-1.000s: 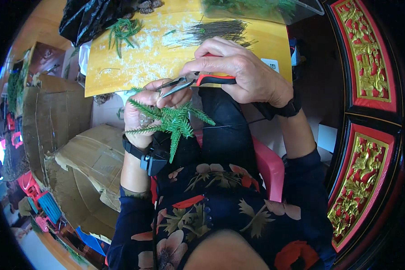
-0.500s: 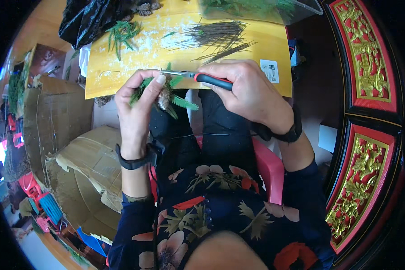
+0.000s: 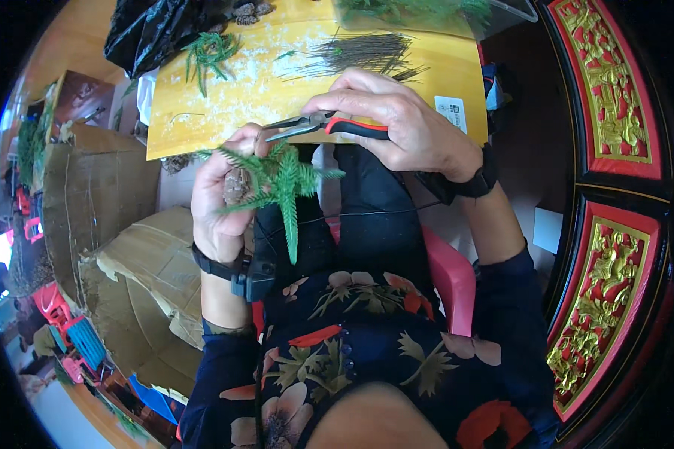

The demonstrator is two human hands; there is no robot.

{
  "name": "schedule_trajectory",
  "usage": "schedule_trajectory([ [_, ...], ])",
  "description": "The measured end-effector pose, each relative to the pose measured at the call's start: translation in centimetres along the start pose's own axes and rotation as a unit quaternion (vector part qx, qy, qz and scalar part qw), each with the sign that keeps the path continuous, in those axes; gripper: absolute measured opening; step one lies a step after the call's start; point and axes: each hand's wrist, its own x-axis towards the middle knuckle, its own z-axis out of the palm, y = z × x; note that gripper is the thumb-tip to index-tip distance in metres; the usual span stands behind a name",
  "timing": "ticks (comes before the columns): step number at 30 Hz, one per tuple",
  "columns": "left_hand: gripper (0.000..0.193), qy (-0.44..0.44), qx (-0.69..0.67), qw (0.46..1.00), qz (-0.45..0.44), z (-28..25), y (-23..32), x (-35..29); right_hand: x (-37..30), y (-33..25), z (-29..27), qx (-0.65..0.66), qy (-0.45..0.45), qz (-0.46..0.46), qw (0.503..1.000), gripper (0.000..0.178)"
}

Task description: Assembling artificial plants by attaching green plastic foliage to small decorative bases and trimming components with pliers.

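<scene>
On my far left, a brown cardboard box (image 3: 97, 179) is standing with its torn flaps hanging out. Next, a shiny black bag (image 3: 153, 34) is sitting at the back of the yellow desk (image 3: 202, 136). Just right of it, a curly bunch of green sprigs (image 3: 208, 56) is lying near white specks.

Closer to me, my left hand (image 3: 216, 196) is curling up in front of the desk's near edge. Its fingers are closing around a brown pine cone (image 3: 237, 185), and the tips are pinching together, but I cannot tell what is between them. Green prickly leaves (image 3: 286, 183) are poking out to the right of the cone and hanging down over my dark trousers.

Then come the red and black pliers (image 3: 356, 129). Their jaws are pointing left and standing a little apart, right by my left fingertips. I cannot tell if they are touching anything. Behind them, lots of thin dark sticks (image 3: 363, 54) are lying in a messy pile.

My right hand (image 3: 408, 123) is wrapping its fingers around the pliers' handles. Beyond it, a clear tub (image 3: 513, 21) is holding more greenery.
</scene>
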Motion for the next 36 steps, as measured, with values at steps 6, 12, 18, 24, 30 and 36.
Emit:
schedule_trajectory([
  [6,0.015,-0.022,-0.111,0.993,-0.032,-0.7,-0.9,-0.1,1.0,0.0,0.9,0.038,0.025,-0.051,0.998,0.038],
  [12,0.015,0.017,-0.029,0.999,0.008,0.6,-0.1,0.0,1.0,-0.8,0.1,0.044,0.024,-0.013,0.999,0.032],
  [18,0.010,0.182,0.418,0.872,0.178,2.6,-1.1,-0.2,0.4,-2.8,0.4,0.003,-0.013,0.128,0.992,0.026],
  [24,0.007,0.206,0.456,0.832,0.240,2.7,-1.6,0.0,0.8,-4.0,0.0,0.050,-0.030,0.234,0.971,0.023],
  [30,0.007,0.234,0.427,0.843,0.228,2.5,-1.7,-0.1,-0.3,-4.5,0.6,0.028,0.064,0.240,0.968,0.025],
  [36,0.009,0.217,0.393,0.867,0.216,2.3,-1.5,-0.3,-0.8,-5.5,1.1,-0.020,0.025,0.234,0.972,0.027],
])
